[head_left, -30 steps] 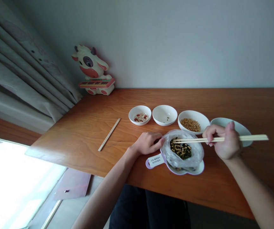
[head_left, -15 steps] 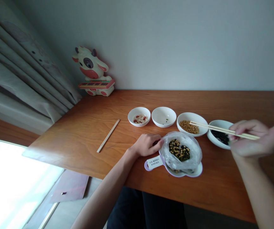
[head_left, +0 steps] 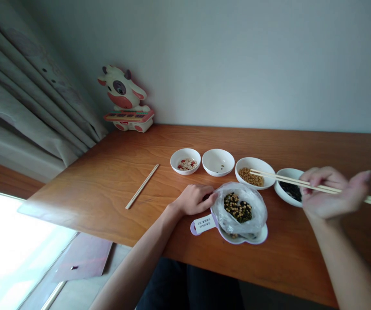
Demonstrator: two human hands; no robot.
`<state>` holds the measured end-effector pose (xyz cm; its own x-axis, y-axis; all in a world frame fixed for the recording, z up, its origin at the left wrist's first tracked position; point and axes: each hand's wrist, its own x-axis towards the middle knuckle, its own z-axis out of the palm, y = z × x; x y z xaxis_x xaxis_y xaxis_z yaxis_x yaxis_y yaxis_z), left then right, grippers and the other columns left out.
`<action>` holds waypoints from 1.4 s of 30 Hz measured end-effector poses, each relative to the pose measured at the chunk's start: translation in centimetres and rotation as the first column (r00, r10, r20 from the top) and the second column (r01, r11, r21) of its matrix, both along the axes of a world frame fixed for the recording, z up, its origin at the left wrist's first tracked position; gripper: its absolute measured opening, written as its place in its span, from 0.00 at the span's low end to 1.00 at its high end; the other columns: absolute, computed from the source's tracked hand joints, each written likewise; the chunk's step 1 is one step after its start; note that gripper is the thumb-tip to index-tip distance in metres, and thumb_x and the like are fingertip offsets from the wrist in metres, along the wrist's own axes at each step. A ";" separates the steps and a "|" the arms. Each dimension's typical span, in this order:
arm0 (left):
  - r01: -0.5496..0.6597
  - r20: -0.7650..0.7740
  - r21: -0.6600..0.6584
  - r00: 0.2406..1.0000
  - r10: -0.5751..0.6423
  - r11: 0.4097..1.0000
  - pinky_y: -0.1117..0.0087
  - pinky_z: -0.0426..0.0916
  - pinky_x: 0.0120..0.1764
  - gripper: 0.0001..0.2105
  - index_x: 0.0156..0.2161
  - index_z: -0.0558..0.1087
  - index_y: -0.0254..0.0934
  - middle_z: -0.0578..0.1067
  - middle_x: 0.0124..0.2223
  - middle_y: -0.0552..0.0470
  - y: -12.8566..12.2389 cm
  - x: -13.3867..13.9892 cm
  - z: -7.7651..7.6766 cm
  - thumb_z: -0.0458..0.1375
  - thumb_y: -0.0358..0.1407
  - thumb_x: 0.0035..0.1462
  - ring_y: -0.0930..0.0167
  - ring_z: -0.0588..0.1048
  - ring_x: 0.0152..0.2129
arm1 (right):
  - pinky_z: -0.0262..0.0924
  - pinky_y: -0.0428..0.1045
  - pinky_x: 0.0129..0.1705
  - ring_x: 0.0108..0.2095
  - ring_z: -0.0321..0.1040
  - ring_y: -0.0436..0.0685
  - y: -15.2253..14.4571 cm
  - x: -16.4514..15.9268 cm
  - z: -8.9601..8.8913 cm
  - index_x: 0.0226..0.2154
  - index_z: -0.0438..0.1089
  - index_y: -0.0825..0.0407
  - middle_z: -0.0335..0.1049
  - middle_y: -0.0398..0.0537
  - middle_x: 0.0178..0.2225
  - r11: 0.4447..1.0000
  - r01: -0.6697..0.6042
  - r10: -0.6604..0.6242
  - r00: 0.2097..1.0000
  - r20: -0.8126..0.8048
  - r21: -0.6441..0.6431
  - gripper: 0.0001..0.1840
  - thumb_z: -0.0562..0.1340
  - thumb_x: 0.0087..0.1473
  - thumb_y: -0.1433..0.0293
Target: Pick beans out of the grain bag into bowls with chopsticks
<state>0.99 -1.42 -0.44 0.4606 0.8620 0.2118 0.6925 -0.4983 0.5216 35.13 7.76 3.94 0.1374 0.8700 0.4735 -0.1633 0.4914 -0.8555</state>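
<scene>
My right hand point(head_left: 325, 193) is closed round a pair of chopsticks point(head_left: 288, 180), palm turned up. Their tips reach over a white bowl point(head_left: 265, 165) of yellow soybeans point(head_left: 250, 177). With thumb and fingers, my left hand point(head_left: 194, 199) pinches the left edge of a clear plastic bag point(head_left: 258, 211). Dark green pieces mixed with yellow beans point(head_left: 238, 208) lie inside the bag. It rests on a purple-rimmed white dish point(head_left: 263, 237), whose handle bears a paper label point(head_left: 205, 224). Partly behind my right hand, another white bowl point(head_left: 285, 198) holds dark strips point(head_left: 291, 190).
Farther left stand a bowl point(head_left: 177, 167) of pale slices and red pieces, and a bowl point(head_left: 217, 162) with a few tiny bits. Another pair of chopsticks point(head_left: 142, 186) lies on the wooden table point(head_left: 107, 189). A cow-shaped toy keyboard point(head_left: 125, 99) stands by the wall.
The view has shifted slightly, so everything sits a little lower and further left. Both hands keep their grips, and the chopstick tips still hover over the soybean bowl.
</scene>
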 end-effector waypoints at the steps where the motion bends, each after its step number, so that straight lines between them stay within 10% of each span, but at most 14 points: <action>1: -0.002 0.000 0.001 1.000 0.002 1.000 0.71 0.59 0.32 0.21 0.35 0.69 0.37 0.75 0.31 0.51 0.0 0.0 0.0 0.45 0.46 0.76 0.72 0.70 0.26 | 0.42 0.54 0.22 0.16 0.54 0.56 -0.2 -0.1 0.1 0.15 0.65 0.47 0.52 0.47 0.12 0.999 -0.046 0.046 0.999 0.004 -0.029 0.40 0.44 0.63 0.39; 12: -0.002 0.008 -0.008 1.000 0.002 1.000 0.71 0.59 0.31 0.21 0.35 0.70 0.37 0.75 0.30 0.51 0.0 0.0 0.1 0.46 0.46 0.76 0.72 0.69 0.24 | 0.48 0.55 0.26 0.22 0.55 0.58 -2.4 -2.1 -0.3 0.18 0.67 0.46 0.59 0.50 0.18 0.871 -0.430 0.484 0.833 0.269 -0.238 0.41 0.40 0.67 0.41; 42: -0.003 -0.008 0.000 1.000 0.003 1.000 0.71 0.61 0.32 0.21 0.36 0.71 0.37 0.77 0.32 0.50 0.0 -0.1 0.0 0.45 0.46 0.76 0.71 0.72 0.26 | 0.49 0.56 0.30 0.24 0.56 0.58 -2.1 -1.8 -3.0 0.20 0.68 0.47 0.62 0.49 0.21 0.895 -0.410 0.441 0.762 0.473 -0.174 0.41 0.38 0.68 0.42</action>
